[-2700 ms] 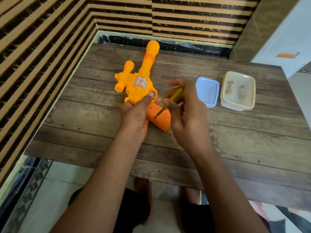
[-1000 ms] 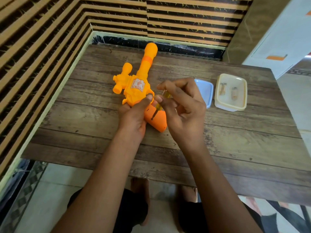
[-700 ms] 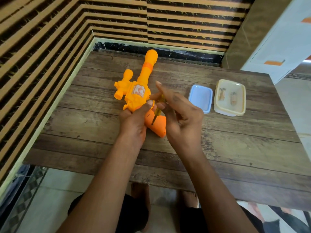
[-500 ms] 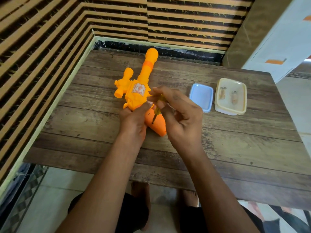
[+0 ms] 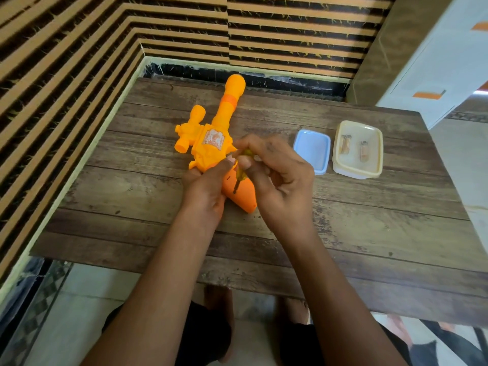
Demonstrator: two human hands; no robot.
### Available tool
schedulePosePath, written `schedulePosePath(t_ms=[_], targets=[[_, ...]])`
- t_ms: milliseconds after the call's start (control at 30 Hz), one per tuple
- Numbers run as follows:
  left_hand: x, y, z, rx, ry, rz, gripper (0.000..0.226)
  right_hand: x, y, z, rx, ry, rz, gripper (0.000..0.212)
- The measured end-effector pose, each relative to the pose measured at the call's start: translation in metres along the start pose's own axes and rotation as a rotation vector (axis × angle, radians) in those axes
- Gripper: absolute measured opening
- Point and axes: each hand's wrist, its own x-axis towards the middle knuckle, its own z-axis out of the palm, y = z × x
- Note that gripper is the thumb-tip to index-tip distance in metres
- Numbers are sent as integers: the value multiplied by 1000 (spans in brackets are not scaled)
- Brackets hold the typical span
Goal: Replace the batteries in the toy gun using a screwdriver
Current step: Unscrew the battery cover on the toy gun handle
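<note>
- The right hand [image 5: 280,186] pinches the yellow-green handle of a small screwdriver [image 5: 240,175] between thumb and fingertips, the other fingers loosely curled behind it.
- The shaft slants down and its tip sits on the side of the orange grip [image 5: 244,196] of the gun [image 5: 211,143], on what looks like a screw (too small to be sure).
- The left hand [image 5: 204,188] clamps the gun where body meets grip, thumb laid across the top, pinning it flat on the wooden surface [image 5: 369,220] with the barrel pointing away towards the wall.
- My guess is that the step in hand is turning the screw of the battery cover; whether it is going out or in I cannot tell, and no cover is lifted.
- The next move calls for steady downward pressure on the tip with small twists of the fingers, while the left hand stops the gun from turning.
- To the right, well apart from the hands, a pale blue lid [image 5: 313,151] lies just beside an open cream box [image 5: 356,174].
- Two batteries [image 5: 345,143] lie inside that box, within reach once the screwdriver is set down.
</note>
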Motion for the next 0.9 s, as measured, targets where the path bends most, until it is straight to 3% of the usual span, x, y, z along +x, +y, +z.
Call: schedulePosePath(t_ms=[67, 167, 267, 367, 500, 633, 733, 833, 900], targets=[[-1, 1, -1, 31, -11, -5, 58, 0, -2, 5, -16, 18, -10, 12], [-2, 0, -2, 29, -27, 14, 24, -1, -2, 11, -24, 64, -61, 11], [-3, 0, -2, 9, -80, 36, 34, -1, -4, 13, -39, 53, -95, 14], [-4, 1, 0, -10, -100, 39, 28, -1, -5, 12, -10, 1, -82, 21], [-5, 3, 0, 0, -85, 35, 72, -2, -5, 13, 26, 0, -55, 20], [-7, 4, 0, 1, -91, 44, 75, -2, -5, 15, 15, 53, -63, 9], [-9, 5, -1, 27, -68, 35, 68, 0, -4, 16, -20, 69, -82, 9], [-9, 5, 2, 15, -33, 16, 34, 2, -2, 12, -32, 92, -63, 14], [-7, 4, 2, -7, -3, 0, 28, 4, 1, 5, -28, 73, -31, 16]])
